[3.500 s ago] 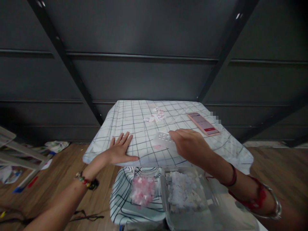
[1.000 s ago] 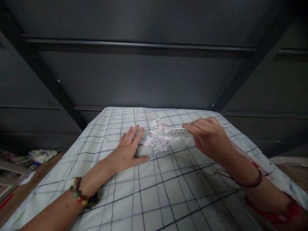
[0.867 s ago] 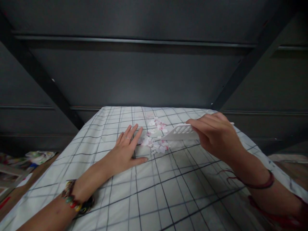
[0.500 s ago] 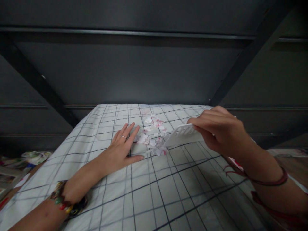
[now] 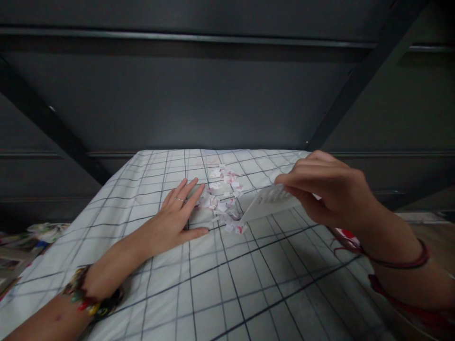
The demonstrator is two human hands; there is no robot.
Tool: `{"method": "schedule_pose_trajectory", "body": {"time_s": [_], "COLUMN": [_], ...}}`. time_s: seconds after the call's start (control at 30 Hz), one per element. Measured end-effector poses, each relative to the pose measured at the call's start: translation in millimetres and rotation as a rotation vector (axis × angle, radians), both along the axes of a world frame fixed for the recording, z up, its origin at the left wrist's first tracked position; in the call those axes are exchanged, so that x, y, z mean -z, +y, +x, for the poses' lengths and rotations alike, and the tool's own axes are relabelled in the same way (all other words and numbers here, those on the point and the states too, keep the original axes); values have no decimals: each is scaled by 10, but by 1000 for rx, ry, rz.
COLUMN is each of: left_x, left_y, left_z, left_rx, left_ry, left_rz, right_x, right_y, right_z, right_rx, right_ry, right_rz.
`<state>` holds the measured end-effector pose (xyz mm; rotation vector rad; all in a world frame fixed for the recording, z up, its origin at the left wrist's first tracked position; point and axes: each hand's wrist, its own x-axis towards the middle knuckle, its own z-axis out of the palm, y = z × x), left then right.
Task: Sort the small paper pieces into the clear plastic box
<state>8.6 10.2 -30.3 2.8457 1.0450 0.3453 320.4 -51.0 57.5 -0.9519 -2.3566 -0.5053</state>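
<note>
Checked cloth [image 5: 209, 289] lies beneath; white tool [image 5: 268, 204] slants lengthwise, pointing down-left

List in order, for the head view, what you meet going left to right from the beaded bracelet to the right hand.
Beaded bracelet, left hand, paper scraps, white slotted tool, right hand.

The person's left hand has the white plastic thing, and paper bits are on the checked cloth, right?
Not quite: the right hand holds the white plastic thing, as the head view shows. And yes, paper bits are on the checked cloth.
</note>
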Motion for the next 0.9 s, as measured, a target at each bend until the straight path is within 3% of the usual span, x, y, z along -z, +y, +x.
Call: {"method": "schedule_pose_trajectory", "body": {"time_s": [0.57,0.73,0.9], "left_x": [-32,-8,-9], "left_y": [-4,10,5], "left_z": [5,-5,-4], "left_rx": [12,41,47], "left_ry": [-5,-7,-6], "left_rz": [-16,8,13], "right_x": [-7,-18,-48], "right_y": [-1,-10,-47], "right_z": [-2,-15,-44], "right_rx": [-104,-23,-39], "right_ry": [20,-14,-57], "right_rz": [-2,-5,-71]}}
